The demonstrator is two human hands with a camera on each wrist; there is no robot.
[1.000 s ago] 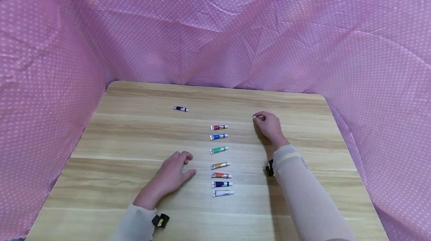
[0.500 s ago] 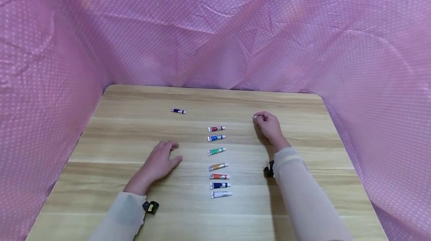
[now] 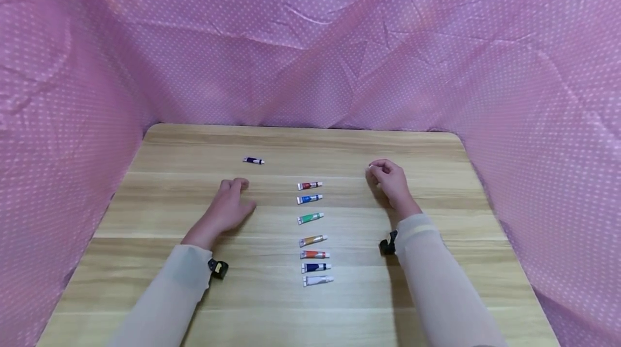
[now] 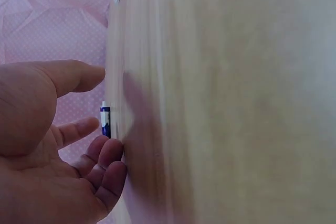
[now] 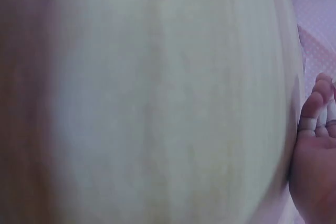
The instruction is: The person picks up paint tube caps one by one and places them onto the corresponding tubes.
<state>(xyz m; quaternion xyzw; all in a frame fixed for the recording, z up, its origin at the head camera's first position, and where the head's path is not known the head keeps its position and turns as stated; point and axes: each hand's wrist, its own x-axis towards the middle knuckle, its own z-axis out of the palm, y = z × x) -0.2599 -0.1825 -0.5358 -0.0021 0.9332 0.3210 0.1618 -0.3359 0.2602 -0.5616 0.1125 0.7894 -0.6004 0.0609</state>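
Observation:
My left hand hovers low over the left half of the table, thumb spread from the loosely bent fingers, holding nothing. Just beyond its fingertips lies a small dark purple paint tube, which the left wrist view also shows past the fingers as a tube with a white cap. On the far right, my right hand pinches a small white-ended thing between thumb and forefinger; the fingers hide most of it, so its kind is unclear. In the right wrist view only part of the right hand shows.
Between the hands runs a column of paint tubes: red, blue, green, ochre, orange, dark blue and white. Pink dotted cloth surrounds the wooden table.
My left hand has moved forward and left, nearer to the dark purple paint tube. The right hand stays almost in place, still pinching the small thing. The head view has shifted slightly.

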